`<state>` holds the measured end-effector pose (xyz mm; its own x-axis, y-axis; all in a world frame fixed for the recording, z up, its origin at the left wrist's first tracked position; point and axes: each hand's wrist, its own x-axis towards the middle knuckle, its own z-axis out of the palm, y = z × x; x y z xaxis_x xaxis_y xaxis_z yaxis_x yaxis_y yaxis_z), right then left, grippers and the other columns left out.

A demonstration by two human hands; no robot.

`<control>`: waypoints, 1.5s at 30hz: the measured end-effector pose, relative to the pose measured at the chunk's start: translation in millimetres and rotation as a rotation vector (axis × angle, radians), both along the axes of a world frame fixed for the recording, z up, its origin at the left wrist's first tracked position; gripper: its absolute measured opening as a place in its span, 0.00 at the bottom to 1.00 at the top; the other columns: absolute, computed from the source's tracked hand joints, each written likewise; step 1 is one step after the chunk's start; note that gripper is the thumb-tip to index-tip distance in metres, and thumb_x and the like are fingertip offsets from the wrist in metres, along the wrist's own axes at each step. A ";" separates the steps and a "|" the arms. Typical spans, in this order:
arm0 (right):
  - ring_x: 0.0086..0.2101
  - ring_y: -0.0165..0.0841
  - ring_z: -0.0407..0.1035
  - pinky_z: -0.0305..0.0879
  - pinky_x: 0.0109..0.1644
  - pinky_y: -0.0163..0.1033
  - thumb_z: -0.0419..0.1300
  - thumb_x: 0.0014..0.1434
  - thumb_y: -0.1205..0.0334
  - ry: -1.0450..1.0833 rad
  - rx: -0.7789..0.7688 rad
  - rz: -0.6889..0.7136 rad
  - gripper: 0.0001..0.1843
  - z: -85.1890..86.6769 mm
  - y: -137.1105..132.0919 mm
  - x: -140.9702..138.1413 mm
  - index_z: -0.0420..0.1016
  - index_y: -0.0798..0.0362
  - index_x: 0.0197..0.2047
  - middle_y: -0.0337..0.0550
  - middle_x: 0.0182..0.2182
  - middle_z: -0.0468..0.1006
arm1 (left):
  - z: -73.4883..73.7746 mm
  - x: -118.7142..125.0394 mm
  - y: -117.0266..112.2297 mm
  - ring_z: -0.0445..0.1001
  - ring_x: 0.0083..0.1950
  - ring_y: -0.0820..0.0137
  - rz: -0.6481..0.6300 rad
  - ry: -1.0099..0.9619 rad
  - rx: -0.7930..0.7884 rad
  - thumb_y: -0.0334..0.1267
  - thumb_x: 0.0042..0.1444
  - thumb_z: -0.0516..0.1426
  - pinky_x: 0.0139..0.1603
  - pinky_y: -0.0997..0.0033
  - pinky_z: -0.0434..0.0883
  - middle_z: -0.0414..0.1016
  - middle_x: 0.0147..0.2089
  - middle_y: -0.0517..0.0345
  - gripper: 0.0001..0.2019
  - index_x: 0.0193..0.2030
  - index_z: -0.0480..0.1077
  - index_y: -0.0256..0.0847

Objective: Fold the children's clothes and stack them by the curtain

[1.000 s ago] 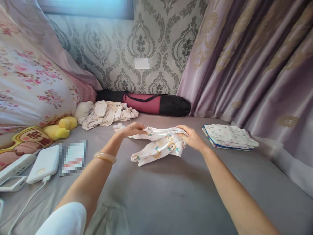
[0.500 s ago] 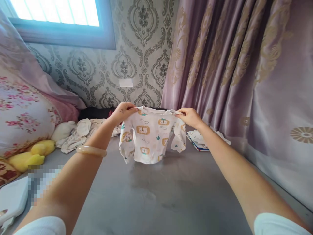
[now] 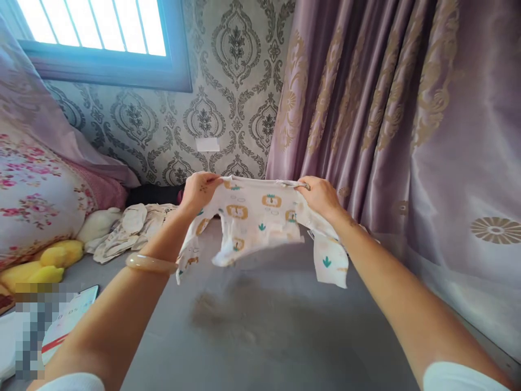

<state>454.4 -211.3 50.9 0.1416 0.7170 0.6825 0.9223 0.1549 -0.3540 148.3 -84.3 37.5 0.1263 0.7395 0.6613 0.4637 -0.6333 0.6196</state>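
Note:
I hold a small white baby shirt (image 3: 252,217) with lion and plant prints up in the air over the grey bed sheet (image 3: 260,336). My left hand (image 3: 199,190) pinches its left shoulder and my right hand (image 3: 319,195) pinches its right shoulder. The shirt billows toward me, and its sleeves hang down over both forearms. A pale bangle (image 3: 150,263) sits on my left wrist.
A heap of cream clothes (image 3: 130,231) lies at the back left, next to a white plush (image 3: 97,224) and a yellow plush toy (image 3: 52,258). A floral quilt (image 3: 36,201) rises on the left. Purple curtains (image 3: 407,119) close the right side; a dark bag (image 3: 157,194) lies by the wall.
The shirt went from bunched low on the bed to lifted and spread by its shoulders. Since half a second ago its lower part has swung up toward me.

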 end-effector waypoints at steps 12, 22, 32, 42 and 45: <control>0.31 0.32 0.73 0.70 0.39 0.39 0.72 0.39 0.53 0.524 -0.527 0.463 0.16 1.0 11.0 25.9 0.81 0.53 0.32 0.43 0.31 0.82 | 11.6 -24.0 -6.1 0.66 0.19 0.74 -0.299 -0.104 -0.516 0.47 0.33 0.70 0.21 0.74 0.65 0.69 0.17 0.59 0.19 0.30 0.78 0.36; 0.35 0.36 0.72 0.64 0.38 0.37 0.61 0.54 0.52 0.078 0.086 -0.027 0.16 4.9 26.7 13.5 0.82 0.52 0.39 0.41 0.30 0.80 | 8.8 14.3 2.8 0.75 0.40 0.64 0.049 -0.032 0.164 0.43 0.49 0.56 0.43 0.68 0.71 0.78 0.36 0.51 0.14 0.37 0.78 0.37; 0.33 0.35 0.74 0.69 0.40 0.39 0.69 0.42 0.51 0.311 -0.572 0.473 0.16 8.2 13.6 35.4 0.83 0.51 0.33 0.43 0.31 0.82 | 20.0 -16.8 -3.0 0.64 0.19 0.74 -0.296 0.122 -0.432 0.48 0.40 0.64 0.21 0.74 0.61 0.68 0.18 0.59 0.16 0.30 0.78 0.37; 0.34 0.35 0.73 0.67 0.39 0.37 0.65 0.49 0.50 0.189 -0.276 0.232 0.16 0.9 17.7 19.1 0.83 0.51 0.36 0.41 0.30 0.81 | 7.4 1.6 -0.7 0.75 0.36 0.64 -0.038 0.203 -0.004 0.39 0.46 0.56 0.40 0.69 0.71 0.78 0.35 0.53 0.14 0.37 0.78 0.38; 0.32 0.35 0.74 0.69 0.38 0.38 0.70 0.40 0.49 0.327 -0.660 0.490 0.18 11.0 -6.9 27.9 0.83 0.52 0.33 0.43 0.30 0.82 | 20.0 -17.6 -12.1 0.74 0.30 0.66 -0.321 0.265 -0.369 0.44 0.41 0.62 0.32 0.71 0.70 0.77 0.28 0.56 0.12 0.31 0.79 0.40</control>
